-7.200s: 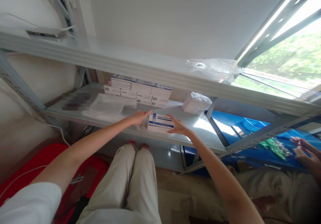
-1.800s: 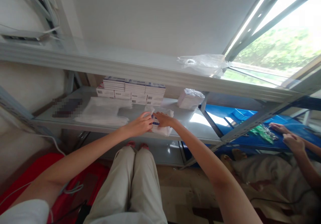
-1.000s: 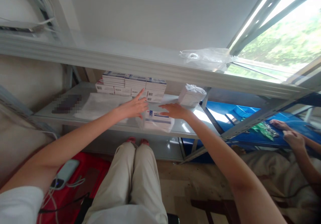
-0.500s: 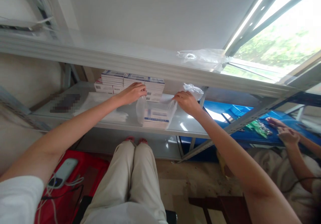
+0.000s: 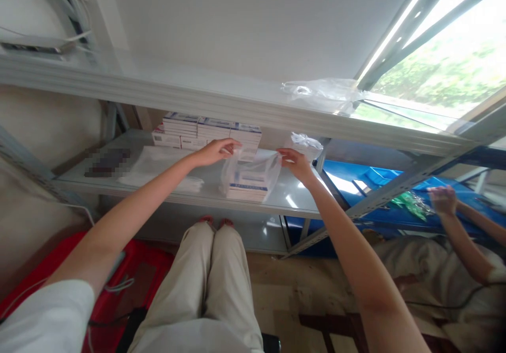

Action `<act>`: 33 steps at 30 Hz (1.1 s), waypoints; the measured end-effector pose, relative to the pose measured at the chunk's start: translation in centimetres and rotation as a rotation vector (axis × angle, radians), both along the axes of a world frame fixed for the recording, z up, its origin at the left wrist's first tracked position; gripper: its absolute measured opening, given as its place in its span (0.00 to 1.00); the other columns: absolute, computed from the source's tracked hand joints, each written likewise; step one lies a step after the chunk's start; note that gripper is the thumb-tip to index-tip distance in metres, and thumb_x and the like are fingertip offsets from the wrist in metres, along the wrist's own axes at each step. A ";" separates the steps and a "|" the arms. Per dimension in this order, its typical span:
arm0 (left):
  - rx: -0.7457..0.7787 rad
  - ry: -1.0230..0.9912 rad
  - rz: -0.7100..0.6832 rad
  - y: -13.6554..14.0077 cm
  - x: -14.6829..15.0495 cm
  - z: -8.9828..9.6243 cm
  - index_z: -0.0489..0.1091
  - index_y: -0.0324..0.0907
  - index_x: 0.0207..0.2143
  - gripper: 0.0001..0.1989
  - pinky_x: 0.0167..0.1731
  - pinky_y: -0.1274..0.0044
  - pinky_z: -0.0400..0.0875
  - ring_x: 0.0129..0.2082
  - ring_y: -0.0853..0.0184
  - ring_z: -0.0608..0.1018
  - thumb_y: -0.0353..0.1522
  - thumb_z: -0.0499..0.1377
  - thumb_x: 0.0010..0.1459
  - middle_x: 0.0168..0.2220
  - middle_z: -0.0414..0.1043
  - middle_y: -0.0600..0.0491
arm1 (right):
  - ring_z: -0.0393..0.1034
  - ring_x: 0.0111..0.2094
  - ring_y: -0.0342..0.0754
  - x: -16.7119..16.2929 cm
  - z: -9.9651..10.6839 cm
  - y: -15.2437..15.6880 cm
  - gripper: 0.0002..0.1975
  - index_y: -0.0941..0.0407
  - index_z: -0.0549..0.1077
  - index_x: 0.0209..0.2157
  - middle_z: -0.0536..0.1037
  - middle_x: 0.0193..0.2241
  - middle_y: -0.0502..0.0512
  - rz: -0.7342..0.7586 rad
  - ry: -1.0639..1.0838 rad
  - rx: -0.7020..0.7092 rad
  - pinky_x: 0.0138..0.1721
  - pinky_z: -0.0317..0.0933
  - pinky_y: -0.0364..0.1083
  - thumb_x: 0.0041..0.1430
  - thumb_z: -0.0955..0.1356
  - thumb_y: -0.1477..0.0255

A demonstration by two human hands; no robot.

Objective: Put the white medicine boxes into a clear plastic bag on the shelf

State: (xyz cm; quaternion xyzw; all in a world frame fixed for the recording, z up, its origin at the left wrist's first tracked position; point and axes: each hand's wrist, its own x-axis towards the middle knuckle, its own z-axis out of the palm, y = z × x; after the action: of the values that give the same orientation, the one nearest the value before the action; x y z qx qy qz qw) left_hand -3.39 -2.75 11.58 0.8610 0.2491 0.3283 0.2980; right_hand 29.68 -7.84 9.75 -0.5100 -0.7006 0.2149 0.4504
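Clear plastic bag [image 5: 253,176] of white-and-blue boxes [image 5: 248,183] sits at the shelf's [image 5: 118,195] near edge; the left hand [image 5: 215,150] and right hand [image 5: 294,162] each pinch a top corner, grip narrow. Stacked boxes [image 5: 209,131] lie farther back.

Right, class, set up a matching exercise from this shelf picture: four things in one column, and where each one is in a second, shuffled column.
Things:
1. bagged box
2. stacked boxes
3. empty bag
4. green packets

Places:
A. top shelf
B. blue surface
C. back of middle shelf
D. between left hand and right hand

Pairs: 1-D, 2-C, 3-A, 4-B
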 end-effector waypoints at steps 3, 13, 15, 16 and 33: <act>0.026 -0.152 0.117 -2.0 -1.9 -3.8 0.50 0.48 0.61 0.34 0.49 0.69 0.66 0.52 0.63 0.69 0.28 0.55 0.52 0.57 0.60 0.46 | 0.65 0.53 0.53 2.4 -2.9 -1.8 0.40 0.45 0.58 0.60 0.62 0.59 0.56 0.102 0.040 -0.110 0.49 0.65 0.53 0.44 0.73 0.63; -0.112 0.096 0.418 -6.2 2.2 -18.6 0.46 0.39 0.63 0.41 0.60 0.61 0.52 0.63 0.52 0.54 0.40 0.61 0.52 0.64 0.48 0.38 | 0.69 0.48 0.58 -2.2 -16.4 -4.0 0.20 0.53 0.73 0.44 0.79 0.40 0.56 -0.119 -0.265 -0.304 0.60 0.28 0.69 0.48 0.70 0.61; -0.043 0.164 0.473 -5.7 3.0 -19.0 0.55 0.40 0.59 0.33 0.58 0.60 0.53 0.60 0.52 0.61 0.38 0.61 0.53 0.59 0.59 0.40 | 0.73 0.39 0.53 -3.3 -16.9 -3.4 0.13 0.55 0.75 0.35 0.80 0.31 0.52 -0.188 -0.289 -0.271 0.61 0.32 0.66 0.51 0.68 0.62; -0.007 0.205 0.502 -5.5 3.3 -19.0 0.60 0.40 0.56 0.29 0.58 0.59 0.53 0.58 0.52 0.63 0.38 0.61 0.53 0.57 0.62 0.40 | 0.74 0.35 0.51 -3.6 -17.0 -3.3 0.11 0.55 0.75 0.32 0.79 0.28 0.51 -0.218 -0.294 -0.253 0.61 0.35 0.64 0.51 0.68 0.62; 0.091 0.304 0.697 -5.3 4.6 -21.2 0.55 0.36 0.61 0.36 0.59 0.51 0.41 0.63 0.45 0.52 0.48 0.55 0.56 0.61 0.54 0.37 | 0.70 0.37 0.55 -7.3 -18.3 -4.4 0.16 0.55 0.76 0.33 0.78 0.29 0.58 -0.528 -0.170 -0.084 0.39 0.60 0.50 0.53 0.65 0.57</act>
State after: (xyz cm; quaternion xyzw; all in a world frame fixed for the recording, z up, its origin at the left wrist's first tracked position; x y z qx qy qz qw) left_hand 1.23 -8.00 -9.66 0.7759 0.5533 0.2894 0.0896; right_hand 22.41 -12.29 -8.52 -0.7095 -0.5690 0.0755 0.4088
